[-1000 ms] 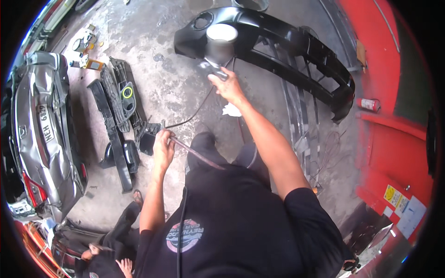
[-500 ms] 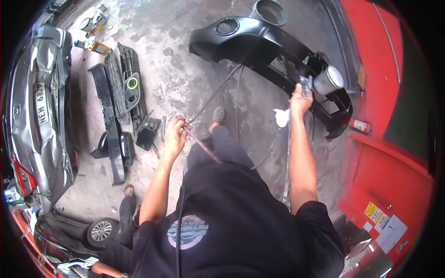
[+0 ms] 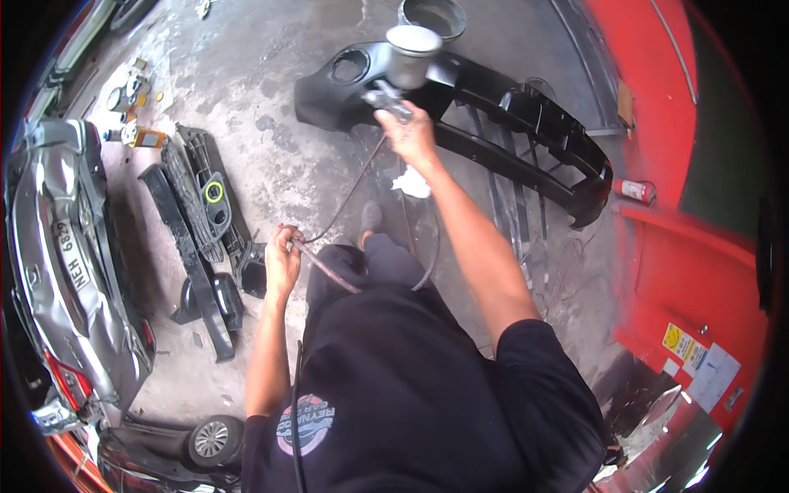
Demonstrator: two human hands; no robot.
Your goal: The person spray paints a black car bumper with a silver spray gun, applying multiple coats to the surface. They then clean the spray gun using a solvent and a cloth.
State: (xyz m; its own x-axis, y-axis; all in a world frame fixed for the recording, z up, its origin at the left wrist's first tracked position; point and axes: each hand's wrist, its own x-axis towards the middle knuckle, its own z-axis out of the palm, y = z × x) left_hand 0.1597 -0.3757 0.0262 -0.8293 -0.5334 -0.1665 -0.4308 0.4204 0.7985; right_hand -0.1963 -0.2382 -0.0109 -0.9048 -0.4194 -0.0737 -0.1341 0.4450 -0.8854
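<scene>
My right hand (image 3: pixel 411 135) is closed around the handle of a spray gun (image 3: pixel 386 100), whose pale round paint cup (image 3: pixel 411 57) stands on top. The gun is over the left part of a black car bumper (image 3: pixel 485 99), its nozzle side toward the left. I cannot tell whether any paint is coming out. My left hand (image 3: pixel 285 246) is closed on a thin hose (image 3: pixel 325 267), in front of my left leg. The hose loops away across my thighs and up toward the bumper. A crumpled white cloth or paper (image 3: pixel 412 183) hangs below my right wrist.
A round bucket (image 3: pixel 436 18) stands behind the bumper. To the left are dark grille parts (image 3: pixel 201 189), cans (image 3: pixel 146 137) and a damaged grey car body (image 3: pixel 62 246). Red panels (image 3: pixel 690 279) and a small red can (image 3: pixel 635 191) line the right side. A wheel (image 3: pixel 214 441) lies lower left.
My right hand has swept the spray gun leftward and a little farther away, from the bumper's right part to its left. My left hand keeps hold of the hose. The whole view has shifted.
</scene>
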